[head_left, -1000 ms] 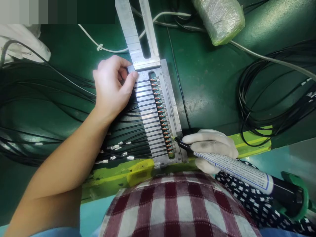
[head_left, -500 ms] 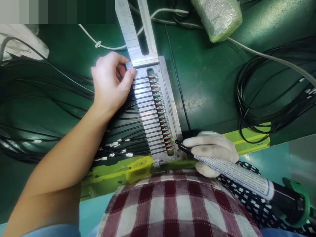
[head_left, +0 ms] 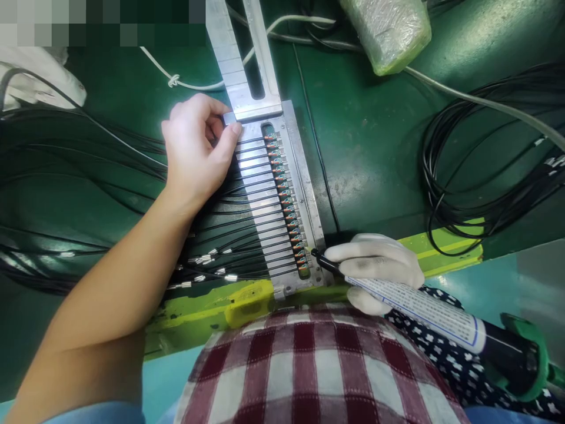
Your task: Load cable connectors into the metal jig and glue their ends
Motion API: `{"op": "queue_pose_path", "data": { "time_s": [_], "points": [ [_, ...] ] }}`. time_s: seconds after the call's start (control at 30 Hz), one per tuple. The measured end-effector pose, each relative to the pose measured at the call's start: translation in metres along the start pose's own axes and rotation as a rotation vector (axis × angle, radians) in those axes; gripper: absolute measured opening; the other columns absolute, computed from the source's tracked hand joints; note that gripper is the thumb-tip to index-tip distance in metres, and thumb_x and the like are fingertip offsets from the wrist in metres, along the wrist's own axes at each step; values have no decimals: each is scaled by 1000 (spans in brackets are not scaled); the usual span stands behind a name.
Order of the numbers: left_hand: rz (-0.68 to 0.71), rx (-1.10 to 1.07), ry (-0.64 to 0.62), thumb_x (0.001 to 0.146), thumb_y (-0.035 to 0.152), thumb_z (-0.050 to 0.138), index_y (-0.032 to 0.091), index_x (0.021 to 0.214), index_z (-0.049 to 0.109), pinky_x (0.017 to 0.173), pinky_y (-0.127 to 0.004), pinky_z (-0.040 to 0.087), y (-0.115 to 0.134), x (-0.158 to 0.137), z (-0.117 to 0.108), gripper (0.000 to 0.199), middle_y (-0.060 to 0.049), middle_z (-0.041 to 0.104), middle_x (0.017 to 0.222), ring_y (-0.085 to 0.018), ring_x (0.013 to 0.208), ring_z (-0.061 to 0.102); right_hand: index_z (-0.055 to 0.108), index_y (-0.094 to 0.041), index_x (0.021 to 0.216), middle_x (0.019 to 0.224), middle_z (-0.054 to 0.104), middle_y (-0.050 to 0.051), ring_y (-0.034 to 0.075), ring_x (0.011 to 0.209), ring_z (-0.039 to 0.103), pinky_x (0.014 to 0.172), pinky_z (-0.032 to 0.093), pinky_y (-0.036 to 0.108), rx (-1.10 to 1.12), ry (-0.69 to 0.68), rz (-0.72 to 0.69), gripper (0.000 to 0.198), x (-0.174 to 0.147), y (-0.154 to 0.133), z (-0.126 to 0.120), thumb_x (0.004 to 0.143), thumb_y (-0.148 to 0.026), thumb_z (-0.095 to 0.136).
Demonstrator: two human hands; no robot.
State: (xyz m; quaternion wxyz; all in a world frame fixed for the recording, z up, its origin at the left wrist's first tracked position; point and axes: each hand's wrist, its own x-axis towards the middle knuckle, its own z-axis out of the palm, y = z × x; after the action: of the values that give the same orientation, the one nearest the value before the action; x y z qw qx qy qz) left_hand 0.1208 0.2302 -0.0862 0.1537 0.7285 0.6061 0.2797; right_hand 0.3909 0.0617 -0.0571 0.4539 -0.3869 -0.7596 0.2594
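Observation:
A long metal cable fixture (head_left: pixel 273 235) holds a row of thin black cables (head_left: pixel 251 174) side by side, their small connector ends with orange and green parts lying over its slot. My bare left hand (head_left: pixel 196 150) pinches the fixture's upper left corner between thumb and fingers. My right hand (head_left: pixel 379 265), in a white glove, is closed around a glue syringe (head_left: pixel 415 309) with a printed label and a black nozzle. The nozzle tip lies at the fixture's right side, close to the lower connectors. Whether it touches them, I cannot tell.
The fixture's hinged metal lid (head_left: pixel 260 88) is raised at the far end. Coiled black cable (head_left: pixel 435 176) lies at right, a plastic-wrapped block (head_left: pixel 392 29) at the top. White cord (head_left: pixel 198 87) crosses the green table. Yellow tape (head_left: pixel 194 318) lines the near edge.

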Motion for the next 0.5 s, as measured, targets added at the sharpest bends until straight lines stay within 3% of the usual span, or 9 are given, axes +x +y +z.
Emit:
{"op": "queue_pose_path", "data": {
  "time_s": [0.5],
  "points": [
    [36, -13, 18, 77, 19, 68, 17, 94, 65, 85, -41, 44, -3, 1, 1, 18, 1, 57, 72, -16, 70, 53, 67, -24, 93, 96, 78, 5, 19, 61, 69, 50, 54, 36, 56, -3, -10, 13, -3, 1, -1, 81, -24, 64]
  ]
}}
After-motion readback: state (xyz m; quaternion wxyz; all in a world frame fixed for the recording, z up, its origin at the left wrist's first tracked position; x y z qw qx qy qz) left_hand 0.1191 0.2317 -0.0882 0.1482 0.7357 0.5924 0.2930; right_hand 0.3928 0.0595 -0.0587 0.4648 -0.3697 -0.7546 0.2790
